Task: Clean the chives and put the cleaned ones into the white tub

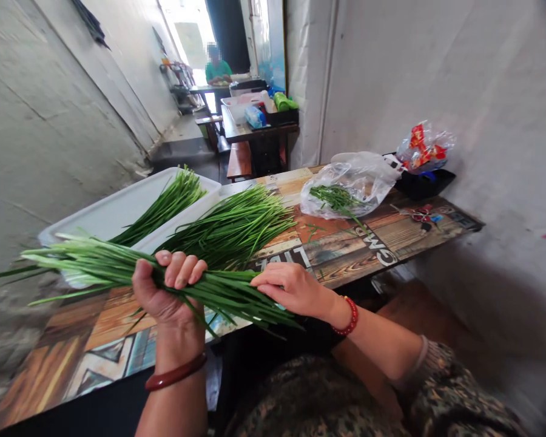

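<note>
A bunch of garlic chives [230, 294] lies across my left hand [170, 288], whose fingers are wrapped round its middle. The pale stem ends point left and the dark green leaf tips point right. At the leaf end, my right hand [295, 288] pinches a few leaves between thumb and fingers; exactly how many is hidden. Behind my hands, a larger pile of chives [241, 221] rests on the table beside a white plastic tub [118, 203]. Inside the tub lies another bundle of chives [166, 206].
The wood-patterned table [346, 267] carries a clear plastic bag [373, 182] with green scraps, scissors [421, 212] and a black tray [425, 182] holding a red-printed packet. Walls flank both sides. Farther back, a person in green [218, 70] sits near another table [236, 130].
</note>
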A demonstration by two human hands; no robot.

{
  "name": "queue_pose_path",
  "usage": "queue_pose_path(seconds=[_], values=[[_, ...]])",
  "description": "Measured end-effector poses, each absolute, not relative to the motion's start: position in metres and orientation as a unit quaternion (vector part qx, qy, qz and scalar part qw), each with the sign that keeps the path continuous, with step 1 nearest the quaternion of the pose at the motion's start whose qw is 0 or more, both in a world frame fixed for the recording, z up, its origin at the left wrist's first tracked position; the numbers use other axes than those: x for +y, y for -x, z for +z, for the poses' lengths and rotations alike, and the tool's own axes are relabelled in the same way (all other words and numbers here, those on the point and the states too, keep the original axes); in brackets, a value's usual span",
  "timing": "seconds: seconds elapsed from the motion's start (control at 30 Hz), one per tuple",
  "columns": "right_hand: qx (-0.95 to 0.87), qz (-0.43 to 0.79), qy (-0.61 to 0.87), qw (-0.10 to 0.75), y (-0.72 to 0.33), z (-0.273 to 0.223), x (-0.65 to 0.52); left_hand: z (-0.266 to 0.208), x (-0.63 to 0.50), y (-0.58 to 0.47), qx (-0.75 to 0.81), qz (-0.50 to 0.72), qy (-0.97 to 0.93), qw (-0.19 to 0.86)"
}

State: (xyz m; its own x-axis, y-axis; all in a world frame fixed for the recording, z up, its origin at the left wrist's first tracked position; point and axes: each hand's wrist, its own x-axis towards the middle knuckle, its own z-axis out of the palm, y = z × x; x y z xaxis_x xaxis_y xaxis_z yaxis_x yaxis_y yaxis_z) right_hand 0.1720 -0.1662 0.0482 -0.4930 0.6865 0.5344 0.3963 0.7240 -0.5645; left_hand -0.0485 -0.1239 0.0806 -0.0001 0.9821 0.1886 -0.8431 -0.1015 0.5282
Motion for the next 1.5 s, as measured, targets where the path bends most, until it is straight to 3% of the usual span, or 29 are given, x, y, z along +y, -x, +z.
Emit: queue_pose_path(seconds=[0.23,0.33,0.43,0.6,0.7,0.87,1.07,1.27,1.37,1.5], values=[[-0.843,0.126,0.366,0.373,-0.180,0.043,-0.163,0.081,-0.113,0.037,0.157,0.696,-0.251,0.654],[-0.814,0.099,0.386,0.422,-0.200,0.040,-0.148,0.084,-0.110,0.036,0.163,0.690,-0.273,0.651],[-0.749,-0.009,0.469,0.469,-0.245,0.040,-0.115,0.091,-0.115,0.029,0.216,0.666,-0.312,0.642],[-0.678,-0.134,0.586,0.422,-0.314,0.031,-0.052,0.107,-0.126,0.009,0.298,0.588,-0.389,0.643],[-0.685,-0.109,0.587,0.417,-0.313,0.010,-0.039,0.119,-0.125,0.006,0.340,0.559,-0.443,0.613],[-0.732,-0.033,0.527,0.431,-0.274,-0.021,-0.037,0.157,-0.098,0.026,0.408,0.508,-0.583,0.486],[-0.713,-0.022,0.555,0.429,-0.269,-0.038,-0.023,0.201,-0.022,0.086,0.556,0.443,-0.676,0.194],[-0.720,-0.020,0.553,0.420,-0.274,-0.044,-0.022,0.188,0.054,0.139,0.705,0.174,-0.685,-0.061],[-0.721,-0.011,0.552,0.418,-0.273,-0.045,-0.021,0.166,0.082,0.159,0.752,0.089,-0.650,-0.068],[-0.721,-0.001,0.558,0.410,-0.271,-0.046,-0.018,0.122,0.109,0.183,0.751,0.170,-0.635,-0.059]])
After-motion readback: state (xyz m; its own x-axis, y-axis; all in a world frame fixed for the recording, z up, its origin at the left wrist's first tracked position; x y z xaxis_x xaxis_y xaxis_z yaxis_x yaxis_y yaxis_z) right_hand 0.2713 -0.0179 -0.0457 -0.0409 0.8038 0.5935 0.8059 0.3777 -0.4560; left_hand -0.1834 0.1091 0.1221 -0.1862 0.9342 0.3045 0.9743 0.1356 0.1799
